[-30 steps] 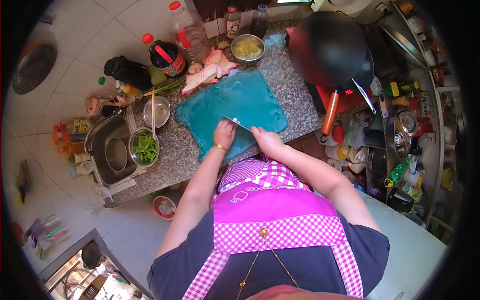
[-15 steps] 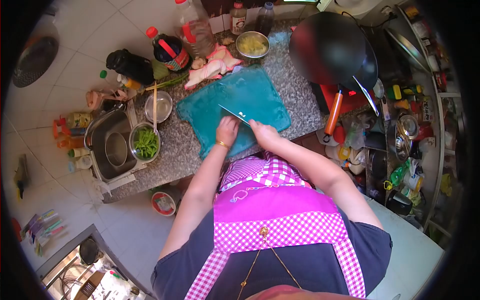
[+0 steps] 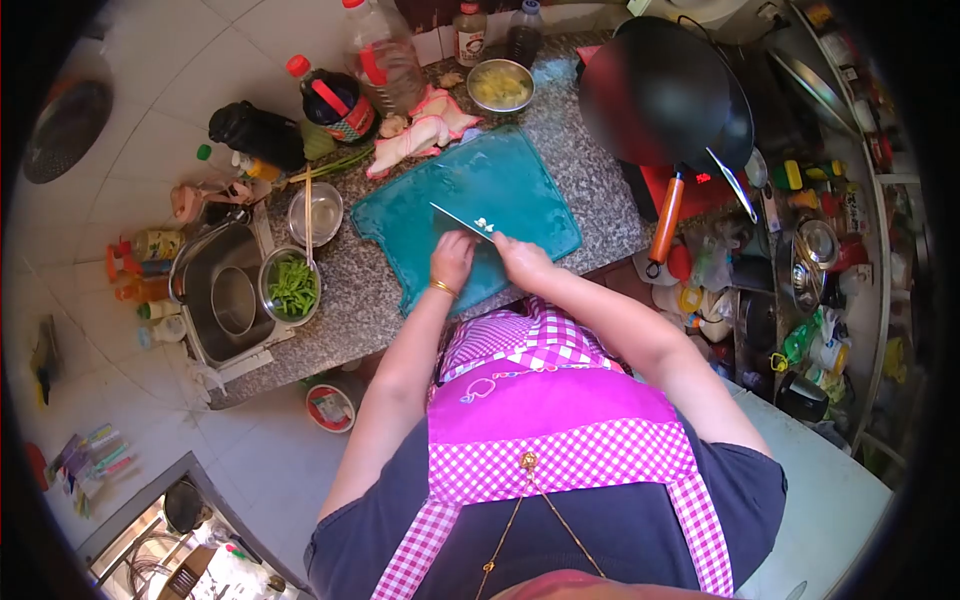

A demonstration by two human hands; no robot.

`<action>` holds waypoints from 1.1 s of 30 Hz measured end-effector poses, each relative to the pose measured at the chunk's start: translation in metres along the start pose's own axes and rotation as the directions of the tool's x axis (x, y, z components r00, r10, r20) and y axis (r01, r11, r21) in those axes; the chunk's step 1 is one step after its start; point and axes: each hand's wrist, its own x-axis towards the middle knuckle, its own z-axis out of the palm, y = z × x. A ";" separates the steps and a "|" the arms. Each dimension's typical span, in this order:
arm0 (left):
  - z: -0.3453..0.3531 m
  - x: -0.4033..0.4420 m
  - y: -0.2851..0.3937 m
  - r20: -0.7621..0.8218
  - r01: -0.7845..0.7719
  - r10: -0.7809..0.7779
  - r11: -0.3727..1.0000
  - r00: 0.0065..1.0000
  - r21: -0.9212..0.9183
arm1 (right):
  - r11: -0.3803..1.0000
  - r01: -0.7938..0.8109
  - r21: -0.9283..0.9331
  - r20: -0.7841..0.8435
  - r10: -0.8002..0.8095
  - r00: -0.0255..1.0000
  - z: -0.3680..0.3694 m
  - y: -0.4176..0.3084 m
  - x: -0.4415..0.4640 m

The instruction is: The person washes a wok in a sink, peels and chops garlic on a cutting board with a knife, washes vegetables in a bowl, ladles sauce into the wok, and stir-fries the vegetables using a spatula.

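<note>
already, small pale cut bits (image 3: 484, 225) lie on the flat teal board (image 3: 515, 180) near the right hand (image 3: 522, 262), its fingers gripping a thin metal knife (image 3: 453, 217); whether the curled left hand (image 3: 453, 260) holds more uncut, i can't tell.

Room over the cutting board (image 3: 530, 190) beyond the knife (image 3: 458, 219), with bowl (image 3: 502, 107) behind and wok (image 3: 690, 105) rightward as obstacles.
</note>
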 end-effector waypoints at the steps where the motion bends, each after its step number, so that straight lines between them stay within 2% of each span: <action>1: 0.001 0.000 0.001 0.001 0.000 0.000 1.000 1.000 -0.001 | 0.999 0.017 0.034 -0.021 -0.016 1.000 -0.001 0.000 0.002; 4: 0.000 0.001 0.003 0.007 0.020 -0.020 1.000 1.000 0.012 | 0.992 0.051 0.112 -0.101 -0.040 0.994 -0.007 0.000 0.008; 7: 0.001 0.000 0.004 -0.019 0.043 -0.044 0.999 0.999 -0.025 | 0.996 0.054 0.076 -0.168 -0.040 0.985 -0.028 0.008 -0.002; 10: 0.006 0.000 0.004 -0.004 0.073 -0.073 0.997 0.997 -0.017 | 0.999 -0.038 -0.030 -0.003 0.038 0.999 -0.037 0.009 -0.002; 11: 0.007 0.004 0.004 0.013 0.076 -0.076 0.997 0.997 -0.015 | 0.997 -0.033 -0.071 -0.011 0.032 0.999 -0.031 0.007 -0.005; 13: 0.009 0.006 0.004 0.051 0.083 -0.082 0.997 0.995 -0.007 | 0.999 -0.027 -0.044 -0.058 0.024 0.998 -0.021 0.004 0.001; 18: 0.016 0.012 -0.002 0.001 0.065 -0.065 0.997 0.998 -0.045 | 1.000 0.015 0.013 -0.178 -0.012 0.984 -0.020 0.009 0.004; 19: 0.017 0.011 0.000 -0.014 0.072 -0.072 0.996 0.997 -0.047 | 0.997 0.043 0.067 -0.262 -0.024 0.965 -0.017 0.013 0.001; 22: -0.001 0.025 0.025 -0.092 0.248 -0.266 0.953 0.960 -0.175 | 0.991 -0.067 0.116 -0.140 0.083 0.987 -0.032 0.008 -0.007; 23: 0.006 0.026 0.022 -0.120 0.357 -0.422 0.862 0.899 -0.359 | 0.981 -0.034 0.193 -0.187 0.071 0.980 -0.029 0.009 -0.009; 25: 0.020 0.028 0.014 -0.079 0.478 -0.706 0.553 0.703 -0.683 | 0.822 -0.122 0.556 -0.057 0.184 0.981 -0.039 0.001 -0.014; 26: 0.011 0.037 0.024 0.146 0.464 -0.741 0.243 0.655 -0.852 | 0.690 -0.170 0.703 0.027 0.214 0.977 -0.043 -0.004 -0.016; 27: 0.001 0.045 0.032 0.368 0.422 -0.694 -0.103 0.618 -0.901 | 0.354 -0.263 0.898 0.194 0.218 0.956 -0.039 -0.002 -0.017; 28: -0.011 0.053 0.039 0.558 0.351 -0.574 -0.439 0.599 -0.827 | 0.307 -0.300 0.903 0.248 0.197 0.948 -0.040 -0.001 -0.018; 29: -0.019 0.055 0.035 0.721 0.396 -0.363 -0.648 0.590 -0.650 | 0.260 -0.339 0.904 0.303 0.170 0.938 -0.044 0.002 -0.018; 30: -0.023 0.058 0.034 0.750 0.397 -0.370 -0.674 0.548 -0.622 | 0.215 -0.379 0.900 0.356 0.139 0.924 -0.046 0.006 -0.017; 32: -0.028 0.061 0.029 0.805 0.390 -0.379 -0.728 0.457 -0.564 | 0.189 -0.383 0.904 0.363 0.130 0.922 -0.051 0.011 -0.022; 33: -0.028 0.061 0.023 0.809 0.384 -0.388 -0.733 0.442 -0.561 | 0.195 -0.382 0.903 0.360 0.141 0.922 -0.050 0.017 -0.024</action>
